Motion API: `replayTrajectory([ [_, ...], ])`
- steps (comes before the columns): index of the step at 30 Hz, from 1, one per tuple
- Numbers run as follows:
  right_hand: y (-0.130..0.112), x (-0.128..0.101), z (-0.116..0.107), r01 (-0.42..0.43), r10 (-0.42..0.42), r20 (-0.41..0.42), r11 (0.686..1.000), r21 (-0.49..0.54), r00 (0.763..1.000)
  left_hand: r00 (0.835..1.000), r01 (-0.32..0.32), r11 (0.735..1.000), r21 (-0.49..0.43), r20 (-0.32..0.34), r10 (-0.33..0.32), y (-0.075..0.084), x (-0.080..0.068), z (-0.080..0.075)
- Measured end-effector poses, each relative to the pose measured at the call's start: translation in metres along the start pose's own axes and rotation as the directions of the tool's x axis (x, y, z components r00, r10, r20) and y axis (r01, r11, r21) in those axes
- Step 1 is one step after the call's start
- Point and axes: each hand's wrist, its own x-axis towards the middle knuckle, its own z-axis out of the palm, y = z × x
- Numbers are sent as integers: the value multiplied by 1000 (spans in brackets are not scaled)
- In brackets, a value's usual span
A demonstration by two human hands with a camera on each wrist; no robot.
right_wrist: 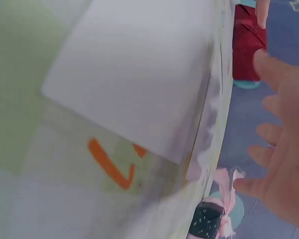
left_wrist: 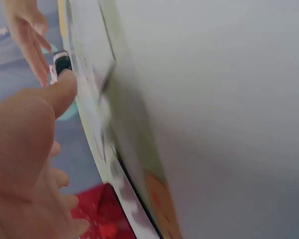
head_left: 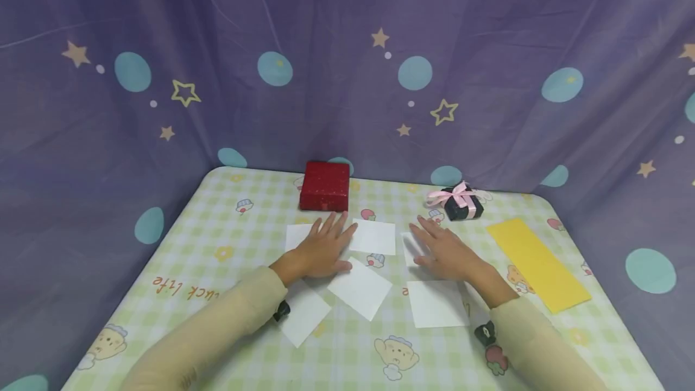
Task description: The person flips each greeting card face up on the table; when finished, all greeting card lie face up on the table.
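Observation:
Several white paper cards lie spread on the checked tablecloth in the head view. My left hand [head_left: 323, 250], fingers spread, is over the back left card [head_left: 297, 235], and its fingertips reach toward the red box [head_left: 326, 186]. Close to its thumb is the tilted middle card [head_left: 360, 288]; another card [head_left: 301, 314] lies under the left wrist. Over on the right, my right hand [head_left: 446, 252] has its fingers extended above a partly covered card [head_left: 409, 248]. In front of it lies a further card [head_left: 437, 304]. In the right wrist view, the right fingers [right_wrist: 269, 132] are apart and hold nothing.
A small black box [head_left: 461, 205] with a pink ribbon bow stands at the back right. Along the right side lies a yellow paper strip [head_left: 539, 264]. Another white card [head_left: 373, 237] is between the hands. Behind the table hangs a purple curtain [head_left: 347, 119].

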Motion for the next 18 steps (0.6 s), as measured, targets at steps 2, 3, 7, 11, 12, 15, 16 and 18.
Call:
replayTrajectory([
  [2,7,1,-1,9,-8,-27,1000,13,1000,998,-32,999,-6,-46,32,7,7,2],
  [3,11,1,-3,15,-14,-42,999,30,999,997,-43,999,-10,-67,42,12,12,2],
  [7,28,1,-15,14,-3,-93,992,123,996,994,-36,997,-62,-107,29,36,33,2],
  [11,45,0,-23,-36,58,-78,966,256,995,997,-1,995,-97,-82,-7,60,52,0],
  [12,50,0,-23,-61,82,-63,956,287,995,997,4,995,-97,-73,-11,65,56,-1],
  [15,63,-1,-20,-140,156,-12,919,370,988,999,11,998,-66,-48,-14,75,68,0],
  [16,67,-1,-18,-162,174,6,903,399,985,999,14,998,-55,-41,-16,77,71,0],
  [18,73,-2,-13,-197,203,35,875,442,979,999,22,999,-49,-29,-23,78,78,2],
])
